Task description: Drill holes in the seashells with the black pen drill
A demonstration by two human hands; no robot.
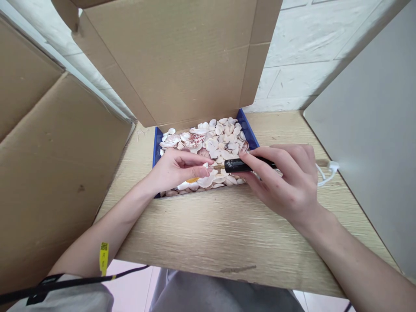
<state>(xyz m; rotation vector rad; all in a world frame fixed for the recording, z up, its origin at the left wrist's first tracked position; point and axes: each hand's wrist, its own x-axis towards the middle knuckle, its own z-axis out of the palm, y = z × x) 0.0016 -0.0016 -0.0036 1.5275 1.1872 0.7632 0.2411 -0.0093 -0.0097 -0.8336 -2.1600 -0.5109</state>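
Observation:
A blue tray [157, 143] full of pale seashells [217, 134] lies at the back of a light wooden table [227, 234]. Over the tray's near edge my left hand [175, 169] pinches one small white shell [206, 165] between thumb and fingers. My right hand [286, 177] grips a black pen-shaped tool [242, 165] with a thin metal tip that touches the pinched shell. A white cord [326, 173] trails from the tool's back end to the right.
Brown cardboard panels stand at the left [55, 173] and behind the tray [182, 60]. A grey board [373, 130] leans at the right. A white wall [302, 56] is behind. A black cable [81, 279] with a yellow tag [103, 255] crosses my left arm.

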